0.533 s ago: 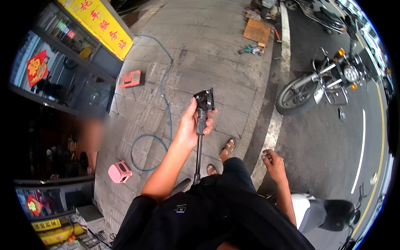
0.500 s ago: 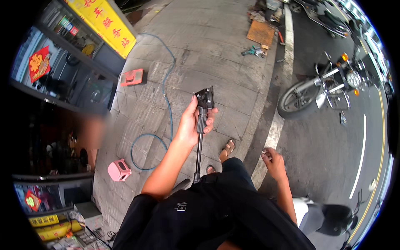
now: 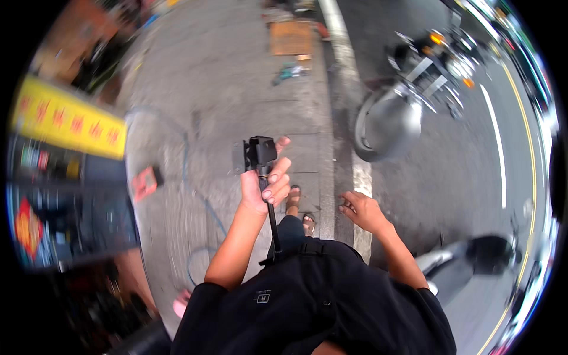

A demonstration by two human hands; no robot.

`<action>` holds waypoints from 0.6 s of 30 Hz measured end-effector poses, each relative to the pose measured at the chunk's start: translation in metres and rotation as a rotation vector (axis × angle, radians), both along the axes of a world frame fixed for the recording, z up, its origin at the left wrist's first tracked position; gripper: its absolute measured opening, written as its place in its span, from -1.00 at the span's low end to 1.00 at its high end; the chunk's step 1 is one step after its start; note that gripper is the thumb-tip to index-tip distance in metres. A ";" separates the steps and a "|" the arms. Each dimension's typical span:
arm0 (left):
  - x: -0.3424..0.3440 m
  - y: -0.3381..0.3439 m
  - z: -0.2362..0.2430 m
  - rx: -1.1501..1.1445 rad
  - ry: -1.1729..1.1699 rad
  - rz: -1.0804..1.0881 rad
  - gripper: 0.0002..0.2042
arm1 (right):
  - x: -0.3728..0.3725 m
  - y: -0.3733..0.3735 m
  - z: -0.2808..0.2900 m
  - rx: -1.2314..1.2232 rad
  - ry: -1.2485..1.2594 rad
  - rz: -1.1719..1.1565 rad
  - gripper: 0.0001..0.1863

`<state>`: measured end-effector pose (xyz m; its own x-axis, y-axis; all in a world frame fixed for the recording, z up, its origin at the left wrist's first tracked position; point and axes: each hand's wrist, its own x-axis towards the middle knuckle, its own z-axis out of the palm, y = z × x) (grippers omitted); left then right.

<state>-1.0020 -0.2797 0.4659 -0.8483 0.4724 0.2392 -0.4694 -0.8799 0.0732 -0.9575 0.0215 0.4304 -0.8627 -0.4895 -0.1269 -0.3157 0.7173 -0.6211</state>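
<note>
My left hand (image 3: 263, 188) is wrapped around the upper shaft of a black selfie stick (image 3: 273, 222). The stick's black clamp head (image 3: 259, 152) sits just above my fingers, and its thin rod runs down to the front of my dark shirt. One fingertip sticks out to the right of the clamp. Lower and to the right, apart from the stick, my right hand (image 3: 364, 212) hangs over the kerb line with its fingers bent inward and the fingertips close together. What lies between those fingertips is too small to make out.
A parked motorcycle (image 3: 390, 121) stands on the road to the right, with a scooter (image 3: 473, 260) nearer. On the pavement lie a red toolbox (image 3: 144, 183), a blue hose (image 3: 208, 207), a brown board (image 3: 291, 38) and a green tool (image 3: 289, 73). A pink stool (image 3: 181, 303) stands near the shopfront.
The view has swung, so the street slides left and down. The clamp head has turned in my left hand and now faces left. My right hand has come closer to my left.
</note>
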 end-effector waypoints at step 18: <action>-0.159 0.457 -0.033 -0.280 -0.062 -1.055 -0.42 | 0.173 0.224 -0.111 -0.050 -0.216 -1.450 -0.66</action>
